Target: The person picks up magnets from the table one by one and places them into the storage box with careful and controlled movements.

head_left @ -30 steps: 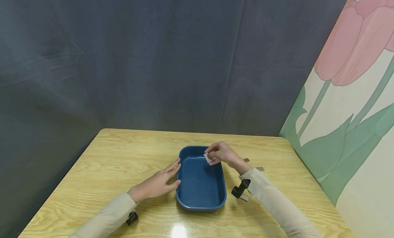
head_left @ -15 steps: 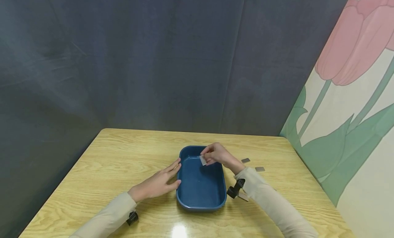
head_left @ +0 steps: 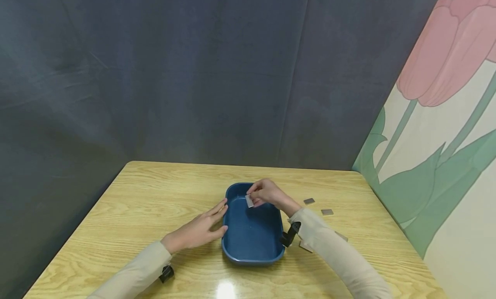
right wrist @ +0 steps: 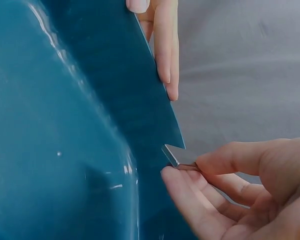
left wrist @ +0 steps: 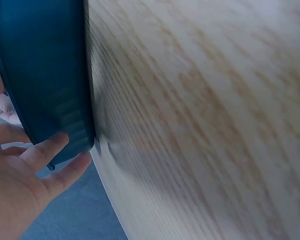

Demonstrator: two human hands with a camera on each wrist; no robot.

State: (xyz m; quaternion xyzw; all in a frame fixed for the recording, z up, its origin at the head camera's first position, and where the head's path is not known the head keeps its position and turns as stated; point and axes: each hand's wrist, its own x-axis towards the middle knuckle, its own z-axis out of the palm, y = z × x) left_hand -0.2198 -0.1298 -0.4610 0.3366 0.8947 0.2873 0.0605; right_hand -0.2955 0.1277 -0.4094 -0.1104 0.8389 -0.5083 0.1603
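A blue rectangular plastic tub (head_left: 253,262) sits on the wooden table. My left hand (head_left: 196,233) is at its left side, fingers mostly straight and tips touching the rim; in the left wrist view the fingers (left wrist: 45,152) lie against the outer wall. Over the tub's far end, my right hand (head_left: 268,193) pinches a small flat silvery-grey rectangular piece (head_left: 249,201) between thumb and fingers. The right wrist view shows the shiny edge of that piece (right wrist: 170,155) above the tub floor, near the far left corner. Its rear part is hidden by the fingertips.
Several similar flat grey pieces lie right of the tub: two at the back, one grey piece (head_left: 309,201) and another (head_left: 327,212), and more by the right sleeve (head_left: 333,247), which partly covers them. A dark curtain (head_left: 193,75) hangs behind the wooden table (head_left: 155,191).
My right hand has moved left across the tub's far end, still pinching the flat piece. The sleeve's shift uncovers more pieces on the table. My left hand stays at the rim.
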